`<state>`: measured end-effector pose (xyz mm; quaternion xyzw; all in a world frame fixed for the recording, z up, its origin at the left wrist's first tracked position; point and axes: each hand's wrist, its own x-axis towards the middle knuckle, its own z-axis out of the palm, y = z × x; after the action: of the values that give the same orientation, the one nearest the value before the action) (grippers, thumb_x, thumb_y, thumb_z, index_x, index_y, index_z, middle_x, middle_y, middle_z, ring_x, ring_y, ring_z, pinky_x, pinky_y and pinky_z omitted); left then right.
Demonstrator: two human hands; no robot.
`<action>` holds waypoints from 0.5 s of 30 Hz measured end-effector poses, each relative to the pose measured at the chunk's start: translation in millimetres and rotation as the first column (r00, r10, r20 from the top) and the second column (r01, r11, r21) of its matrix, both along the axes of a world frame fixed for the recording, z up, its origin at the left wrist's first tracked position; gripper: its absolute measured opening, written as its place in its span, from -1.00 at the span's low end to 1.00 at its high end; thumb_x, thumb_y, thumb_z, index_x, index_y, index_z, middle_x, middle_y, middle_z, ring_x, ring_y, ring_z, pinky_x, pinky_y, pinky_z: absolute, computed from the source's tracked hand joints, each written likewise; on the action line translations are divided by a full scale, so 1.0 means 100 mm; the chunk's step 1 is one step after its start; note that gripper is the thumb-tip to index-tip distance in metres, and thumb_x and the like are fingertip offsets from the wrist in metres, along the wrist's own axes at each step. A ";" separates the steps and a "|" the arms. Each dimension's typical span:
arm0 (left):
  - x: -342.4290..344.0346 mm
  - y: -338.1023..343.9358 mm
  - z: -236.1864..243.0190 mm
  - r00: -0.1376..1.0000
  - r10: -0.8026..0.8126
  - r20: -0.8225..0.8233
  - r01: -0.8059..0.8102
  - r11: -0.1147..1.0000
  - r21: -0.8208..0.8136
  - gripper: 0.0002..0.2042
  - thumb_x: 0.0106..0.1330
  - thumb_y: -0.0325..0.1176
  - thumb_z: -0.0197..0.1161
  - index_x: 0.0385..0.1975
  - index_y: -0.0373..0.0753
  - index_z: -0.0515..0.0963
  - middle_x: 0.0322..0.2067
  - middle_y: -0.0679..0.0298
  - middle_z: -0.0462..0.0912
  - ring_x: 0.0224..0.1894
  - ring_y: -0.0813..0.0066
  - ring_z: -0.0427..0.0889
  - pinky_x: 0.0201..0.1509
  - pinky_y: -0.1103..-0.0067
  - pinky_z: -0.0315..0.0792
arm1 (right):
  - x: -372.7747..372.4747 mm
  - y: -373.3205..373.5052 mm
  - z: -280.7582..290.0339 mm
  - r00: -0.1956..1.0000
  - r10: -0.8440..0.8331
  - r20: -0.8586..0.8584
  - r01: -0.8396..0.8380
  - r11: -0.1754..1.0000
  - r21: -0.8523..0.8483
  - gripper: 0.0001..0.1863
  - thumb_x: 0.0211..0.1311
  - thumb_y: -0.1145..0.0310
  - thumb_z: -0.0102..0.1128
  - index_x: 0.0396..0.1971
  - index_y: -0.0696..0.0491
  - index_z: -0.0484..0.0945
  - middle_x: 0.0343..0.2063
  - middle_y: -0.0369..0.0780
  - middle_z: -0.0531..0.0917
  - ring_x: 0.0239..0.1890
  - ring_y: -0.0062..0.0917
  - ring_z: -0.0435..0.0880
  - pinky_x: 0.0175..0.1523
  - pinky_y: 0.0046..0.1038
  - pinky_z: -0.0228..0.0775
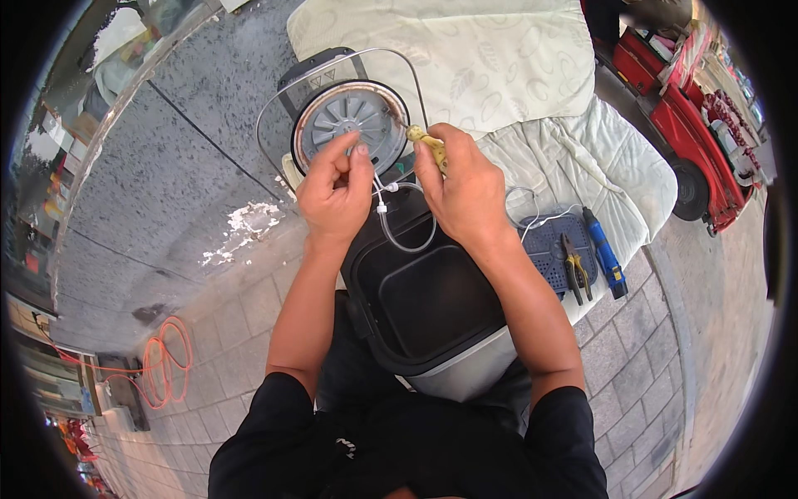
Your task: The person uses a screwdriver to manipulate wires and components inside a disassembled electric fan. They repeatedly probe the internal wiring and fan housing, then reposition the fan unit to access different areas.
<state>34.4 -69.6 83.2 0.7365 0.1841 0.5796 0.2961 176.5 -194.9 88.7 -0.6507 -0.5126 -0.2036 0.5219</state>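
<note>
Cream padding is spread beside grey paving and speckled stone; a red vehicle is parked at right. A yellow-handled tool is held in the right hand's grip beside a round metal plate, beyond a black-and-silver appliance; whether anything is pinched by the left hand cannot be told.

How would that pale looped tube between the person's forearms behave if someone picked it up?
The tube would probably bend easily, since it already curves round in a loop. It may spring back rather than flop, as the curve looks smooth and unkinked. It's likely light, being so thin.
</note>
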 end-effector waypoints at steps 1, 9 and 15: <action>-0.16 -0.02 -0.01 0.992 -0.025 0.126 0.013 0.996 0.090 -0.80 0.52 -0.56 0.32 0.08 -0.36 0.66 -0.41 0.29 0.71 -0.41 0.59 0.67 -0.28 0.64 0.53 | -0.01 -0.02 0.01 1.000 -0.004 -0.017 0.004 1.000 -0.009 -0.59 0.41 0.36 0.40 0.13 0.17 0.48 -0.19 -0.01 0.70 -0.34 -0.02 0.76 -0.28 -0.08 0.63; -0.75 0.90 -0.01 0.821 0.080 0.566 0.098 0.956 -0.277 -0.63 0.64 -0.29 0.25 0.28 -0.37 0.44 -0.17 0.16 0.74 -0.05 0.40 0.72 -0.02 0.48 0.55 | -0.01 -0.13 0.11 0.998 -0.062 0.013 0.064 0.987 -0.150 -0.64 0.45 0.23 0.44 0.00 0.15 0.55 -0.34 0.02 0.76 -0.38 -0.01 0.79 -0.31 -0.06 0.62; -0.60 1.43 -0.11 0.851 -0.135 0.508 0.395 0.802 -0.448 -0.31 0.66 0.15 0.13 0.42 -0.40 0.37 0.15 0.07 0.64 0.34 0.13 0.56 0.47 0.20 0.38 | -0.04 -0.16 0.14 0.977 -0.202 -0.070 0.169 0.929 -0.330 -0.62 0.49 0.21 0.41 0.05 0.15 0.52 -0.42 0.10 0.77 -0.43 0.03 0.78 -0.30 -0.05 0.62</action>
<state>-26.0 73.5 71.9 0.4872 0.1566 0.6104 0.6045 172.8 -210.6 102.6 -0.7822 -0.4476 -0.1319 0.4129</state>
